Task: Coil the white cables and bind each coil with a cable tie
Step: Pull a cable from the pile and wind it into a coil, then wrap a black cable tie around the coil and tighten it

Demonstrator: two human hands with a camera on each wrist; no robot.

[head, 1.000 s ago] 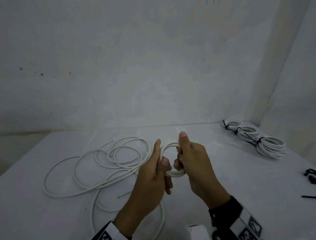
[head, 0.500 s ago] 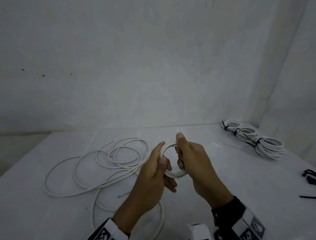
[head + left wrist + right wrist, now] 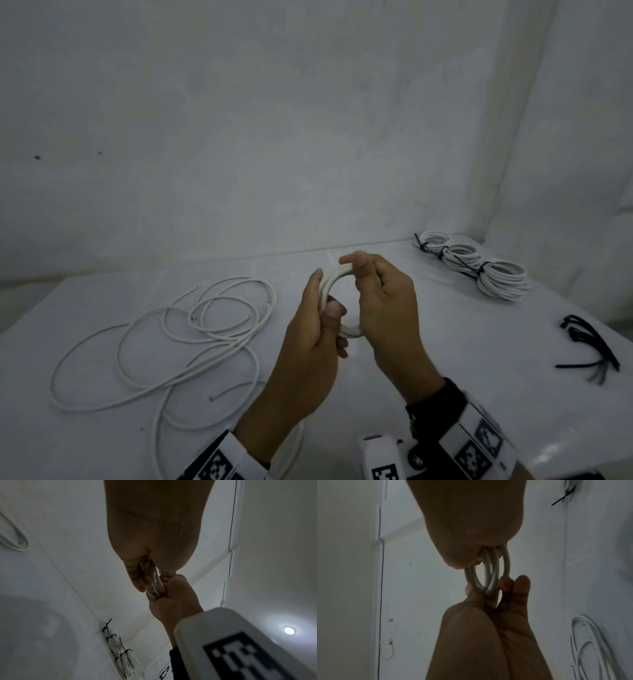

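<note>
A white tabletop fills the lower part of the head view, its far edge meeting a pale, blotchy wall. A few small dark specks mark that wall at the left. At the right, a second pale wall forms a corner with the first. In the left wrist view a round ceiling lamp glows, and a thin dark wire runs along a white trim strip. The right wrist view shows a small mark on the wall; what it is cannot be told.
</note>
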